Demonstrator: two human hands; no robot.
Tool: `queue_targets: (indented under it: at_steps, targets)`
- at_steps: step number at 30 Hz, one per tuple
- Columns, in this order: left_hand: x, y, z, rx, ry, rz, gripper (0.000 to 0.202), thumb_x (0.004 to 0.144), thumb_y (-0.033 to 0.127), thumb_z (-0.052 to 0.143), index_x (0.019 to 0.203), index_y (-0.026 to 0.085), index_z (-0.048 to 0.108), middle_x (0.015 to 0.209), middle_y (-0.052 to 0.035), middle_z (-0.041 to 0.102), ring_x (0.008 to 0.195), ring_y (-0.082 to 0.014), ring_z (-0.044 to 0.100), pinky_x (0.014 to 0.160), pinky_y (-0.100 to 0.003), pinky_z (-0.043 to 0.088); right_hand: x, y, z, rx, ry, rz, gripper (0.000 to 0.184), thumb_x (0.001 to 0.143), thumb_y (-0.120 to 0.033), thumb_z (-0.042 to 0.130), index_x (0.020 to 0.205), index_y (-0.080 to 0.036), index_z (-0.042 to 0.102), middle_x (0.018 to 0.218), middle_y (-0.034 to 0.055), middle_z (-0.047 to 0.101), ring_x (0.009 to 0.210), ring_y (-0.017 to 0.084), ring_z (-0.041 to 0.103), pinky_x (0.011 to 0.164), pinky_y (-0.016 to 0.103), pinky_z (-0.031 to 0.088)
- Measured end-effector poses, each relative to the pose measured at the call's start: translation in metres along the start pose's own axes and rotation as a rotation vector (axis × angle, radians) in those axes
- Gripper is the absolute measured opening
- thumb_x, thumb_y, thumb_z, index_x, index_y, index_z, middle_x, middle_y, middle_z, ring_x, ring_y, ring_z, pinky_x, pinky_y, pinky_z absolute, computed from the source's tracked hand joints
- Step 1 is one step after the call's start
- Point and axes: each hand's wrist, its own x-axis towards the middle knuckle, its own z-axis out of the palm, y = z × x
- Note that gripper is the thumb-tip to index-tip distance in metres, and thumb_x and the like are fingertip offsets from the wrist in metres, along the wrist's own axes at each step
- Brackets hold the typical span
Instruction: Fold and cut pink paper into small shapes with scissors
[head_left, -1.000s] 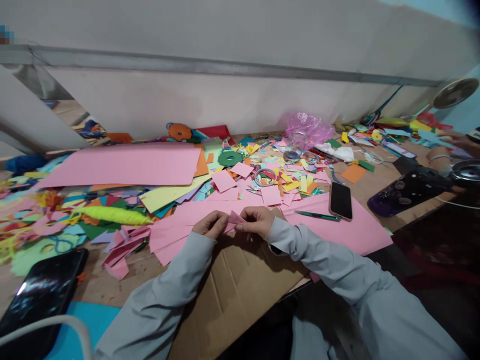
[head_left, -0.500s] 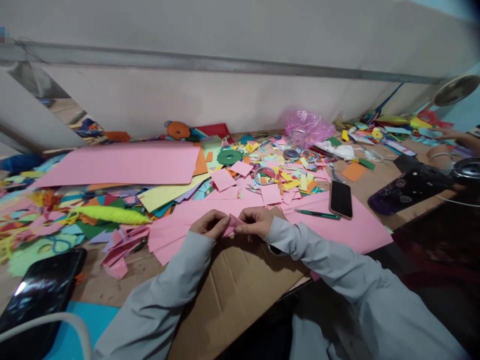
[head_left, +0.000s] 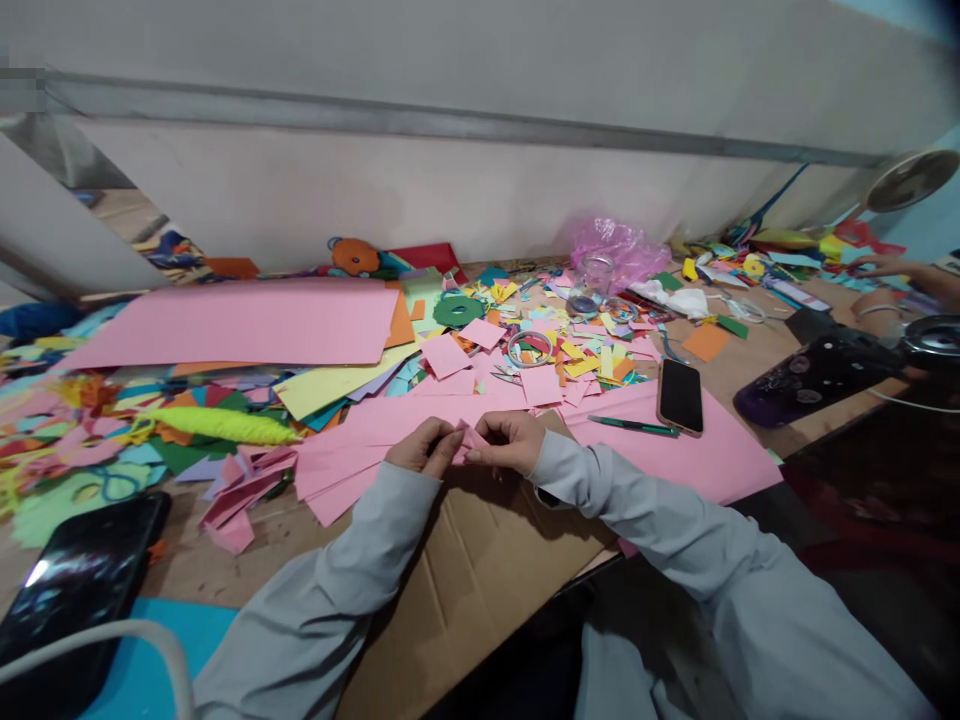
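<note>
My left hand [head_left: 425, 447], right hand [head_left: 514, 442]: fingertips pinched closed on small folded pink paper piece [head_left: 469, 438]. Paper outline changed within 0.5 s; folding apparently progressing.

pen [head_left: 634, 427] n phone [head_left: 681, 397] on paper [head_left: 720, 460] to my right | bottle [head_left: 787, 385] further right | other phone [head_left: 82, 580] off left | bag [head_left: 626, 250] behind jar [head_left: 589, 285]

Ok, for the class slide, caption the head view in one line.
Left hand and right hand pinch a small pink paper piece near brown cardboard.
</note>
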Motion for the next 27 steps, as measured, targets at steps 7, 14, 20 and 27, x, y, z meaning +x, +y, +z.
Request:
queue_targets:
  at_steps: [7,14,20,27]
  targets:
    - [-0.001,0.0,0.004,-0.025,-0.048,-0.023,0.032,0.079,0.051,0.054,0.073,0.02,0.059,0.059,0.0046,0.055,0.056,-0.0125,0.047,0.055,-0.023,0.036,0.0,0.0,0.002,0.025,0.036,0.01,0.046,0.061,-0.053,0.078,0.069,-0.015,0.054,0.055,-0.0065,0.053,0.042,0.006,0.048,0.038,0.018,0.041]
    - [0.0,-0.002,0.005,-0.096,-0.025,-0.047,0.029,0.079,0.047,0.056,0.071,0.019,0.058,0.053,0.006,0.046,0.053,-0.0109,0.04,0.052,-0.023,0.032,-0.001,-0.004,0.003,-0.032,0.031,0.055,0.043,0.066,-0.054,0.074,0.066,-0.015,0.055,0.049,-0.0054,0.056,0.034,0.005,0.046,0.032,0.016,0.033]
    - [0.003,0.002,-0.002,-0.231,0.013,-0.142,0.025,0.076,0.043,0.063,0.07,0.019,0.057,0.051,0.0074,0.043,0.049,-0.0091,0.037,0.049,-0.022,0.029,-0.002,-0.009,0.001,-0.084,-0.005,0.065,0.039,0.072,-0.051,0.07,0.064,-0.015,0.056,0.046,-0.0048,0.057,0.033,0.005,0.045,0.033,0.016,0.034]
    - [0.009,0.002,-0.014,-0.259,0.071,-0.172,0.029,0.075,0.045,0.066,0.07,0.018,0.059,0.047,0.0078,0.043,0.044,-0.0075,0.036,0.044,-0.02,0.026,-0.005,-0.015,-0.004,-0.131,-0.042,0.028,0.036,0.073,-0.048,0.07,0.066,-0.015,0.058,0.047,-0.0044,0.057,0.037,0.007,0.048,0.036,0.017,0.036]
